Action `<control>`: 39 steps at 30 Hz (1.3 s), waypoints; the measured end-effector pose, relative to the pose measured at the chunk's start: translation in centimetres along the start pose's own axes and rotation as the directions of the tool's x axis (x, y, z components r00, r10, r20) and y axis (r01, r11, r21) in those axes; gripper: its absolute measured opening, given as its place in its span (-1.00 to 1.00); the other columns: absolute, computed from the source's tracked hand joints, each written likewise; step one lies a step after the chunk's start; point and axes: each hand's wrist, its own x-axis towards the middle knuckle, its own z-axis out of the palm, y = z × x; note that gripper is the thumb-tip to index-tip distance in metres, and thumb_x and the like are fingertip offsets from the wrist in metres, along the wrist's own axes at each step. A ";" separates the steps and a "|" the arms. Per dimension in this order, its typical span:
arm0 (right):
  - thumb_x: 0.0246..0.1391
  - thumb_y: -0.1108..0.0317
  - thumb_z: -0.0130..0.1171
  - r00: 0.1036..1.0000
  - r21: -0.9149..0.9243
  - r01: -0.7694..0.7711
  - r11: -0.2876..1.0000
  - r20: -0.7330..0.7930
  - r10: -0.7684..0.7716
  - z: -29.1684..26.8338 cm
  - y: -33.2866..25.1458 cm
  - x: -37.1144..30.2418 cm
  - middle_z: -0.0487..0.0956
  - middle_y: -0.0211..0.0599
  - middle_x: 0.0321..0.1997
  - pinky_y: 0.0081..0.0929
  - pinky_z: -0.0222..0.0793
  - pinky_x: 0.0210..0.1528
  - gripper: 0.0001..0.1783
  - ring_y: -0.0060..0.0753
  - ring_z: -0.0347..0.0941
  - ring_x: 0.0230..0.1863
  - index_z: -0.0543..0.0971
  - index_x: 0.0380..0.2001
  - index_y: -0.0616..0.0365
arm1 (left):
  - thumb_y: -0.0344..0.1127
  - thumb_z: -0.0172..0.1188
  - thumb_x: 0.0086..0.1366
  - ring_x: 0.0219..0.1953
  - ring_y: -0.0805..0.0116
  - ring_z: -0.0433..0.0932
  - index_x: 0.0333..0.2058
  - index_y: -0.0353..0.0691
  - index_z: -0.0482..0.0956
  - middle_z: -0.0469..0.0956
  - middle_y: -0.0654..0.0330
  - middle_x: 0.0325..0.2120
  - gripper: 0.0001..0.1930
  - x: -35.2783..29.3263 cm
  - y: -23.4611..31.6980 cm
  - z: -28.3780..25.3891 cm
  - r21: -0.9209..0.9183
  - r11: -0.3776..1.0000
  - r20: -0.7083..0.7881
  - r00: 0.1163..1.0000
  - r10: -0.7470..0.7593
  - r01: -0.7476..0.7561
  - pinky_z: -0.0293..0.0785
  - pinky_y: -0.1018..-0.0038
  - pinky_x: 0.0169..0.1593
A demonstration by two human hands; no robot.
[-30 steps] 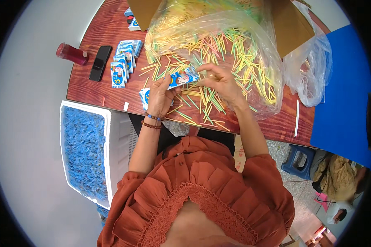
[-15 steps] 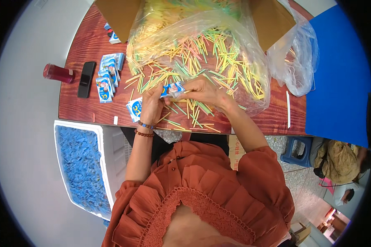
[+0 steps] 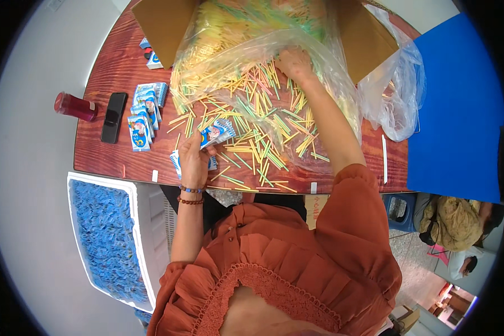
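Currently: left hand on packet, right hand among sticks

Clock read from the left hand, 12 at the far side. Left hand: thumb and fingers pinching one blue-and-white packet, which sticks out toward 1 o'clock, tilted, above the table. More packet of the same look lies under this hand, edges showing at 9 and 3; one piece or several, cannot tell.

Right hand: reaches out between 1 and 2 o'clock, at the thin yellow, green and pink sticks. Fingers curled downward; tips hidden, so cannot tell whether they grip anything. Sticks lie scattered from 12 round to 4, denser toward 1, where a clear plastic bag spills them between brown cardboard flaps.

Farther out, 10 o'clock: overlapping row of packets, then a black phone beside it, then a red bottle lying near the table edge. Between 7 and 8: white foam box, below table level, filled with small blue pieces. At 3: white strip, then a blue sheet beyond.
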 end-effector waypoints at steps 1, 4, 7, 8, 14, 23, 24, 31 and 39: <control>0.04 0.08 0.01 0.997 -0.030 0.044 0.999 0.071 -0.042 -0.6 -0.4 0.3 0.54 -0.01 0.01 -0.06 0.24 0.11 -0.54 0.07 0.42 0.07 0.63 -0.19 0.20 | -0.16 0.00 0.41 -0.60 0.52 0.44 -0.42 -0.28 0.53 0.51 0.24 -0.62 -0.68 0.1 -0.1 -0.2 -0.004 1.000 -0.007 1.000 0.003 -0.003 0.40 0.58 -0.53; 0.00 0.11 0.02 0.990 0.000 0.005 1.000 0.138 -0.005 -1.2 -1.1 0.6 0.51 0.01 0.05 -0.04 0.13 0.19 -0.56 -0.01 0.33 0.18 0.64 -0.23 0.22 | -0.16 -0.01 0.41 -0.61 0.51 0.44 -0.41 -0.28 0.53 0.49 0.25 -0.65 -0.67 0.1 -0.2 -0.2 -0.057 0.998 -0.039 0.999 0.009 -0.011 0.40 0.58 -0.55; -0.03 0.13 0.03 0.980 -0.075 0.010 0.997 0.200 0.006 -0.3 -0.7 0.0 0.52 0.02 0.04 -0.05 0.11 0.20 -0.54 -0.02 0.31 0.19 0.61 -0.16 0.23 | -0.16 -0.01 0.41 -0.61 0.51 0.44 -0.39 -0.29 0.54 0.49 0.25 -0.64 -0.67 0.1 -0.2 -0.2 -0.058 0.998 0.016 0.999 -0.031 0.032 0.39 0.57 -0.55; -0.03 0.13 0.03 0.980 -0.079 0.009 0.997 0.198 0.007 0.4 -0.3 -0.2 0.52 0.02 0.04 -0.05 0.11 0.20 -0.54 -0.02 0.31 0.19 0.61 -0.16 0.23 | -0.16 -0.01 0.41 -0.61 0.51 0.44 -0.39 -0.29 0.55 0.49 0.25 -0.65 -0.67 0.2 -0.4 -0.1 -0.058 0.997 0.023 0.999 -0.041 0.042 0.39 0.57 -0.54; 0.04 0.16 -0.06 0.957 0.000 0.085 0.996 0.279 -0.081 -1.6 0.3 -3.1 0.43 0.02 0.15 -0.15 0.06 0.24 -0.48 -0.05 0.30 0.20 0.47 0.00 0.27 | -0.18 0.00 0.41 -0.58 0.52 0.44 -0.37 -0.30 0.56 0.53 0.23 -0.59 -0.69 0.0 -0.9 -1.0 -0.055 0.998 0.028 0.999 -0.015 0.016 0.40 0.57 -0.51; 0.21 0.08 -0.05 0.992 0.694 -0.043 0.719 0.115 -0.052 -0.1 3.9 -5.9 0.06 0.09 0.41 -0.26 -0.21 0.42 -0.21 -0.07 -0.07 0.44 -0.01 0.33 0.34 | -0.21 0.02 0.41 -0.55 0.51 0.44 -0.38 -0.31 0.55 0.54 0.23 -0.50 -0.71 0.1 -1.2 0.2 -0.113 0.991 0.047 0.997 -0.068 0.073 0.42 0.59 -0.46; 0.21 0.09 -0.05 0.990 0.757 -0.082 0.649 0.135 -0.033 -0.7 3.6 -6.3 0.04 0.10 0.41 -0.28 -0.22 0.42 -0.22 -0.10 -0.09 0.45 -0.01 0.33 0.35 | -0.21 0.02 0.40 -0.55 0.51 0.44 -0.38 -0.30 0.55 0.54 0.23 -0.51 -0.71 0.0 -1.2 0.2 -0.121 0.989 0.052 0.996 -0.074 0.080 0.42 0.59 -0.45; 0.18 0.14 0.00 0.965 0.961 -0.253 0.115 0.258 -0.040 0.6 3.4 -7.1 0.39 0.07 0.18 -0.20 0.09 0.29 -0.29 -0.02 0.25 0.23 0.16 0.22 0.48 | -0.19 0.02 0.40 -0.56 0.48 0.44 -0.38 -0.29 0.54 0.53 0.22 -0.54 -0.71 0.1 -1.4 0.5 -0.101 0.991 0.056 0.995 -0.079 0.084 0.42 0.56 -0.45; 0.10 0.17 0.05 0.978 0.506 0.054 0.861 0.148 -0.148 -0.2 1.4 -6.1 0.45 0.09 0.05 -0.16 0.22 0.17 -0.52 0.08 0.36 0.09 0.41 -0.03 0.33 | -0.19 0.03 0.40 -0.57 0.48 0.43 -0.38 -0.29 0.54 0.52 0.23 -0.54 -0.71 0.0 -1.5 0.2 -0.093 0.993 0.059 0.996 -0.070 0.075 0.42 0.56 -0.44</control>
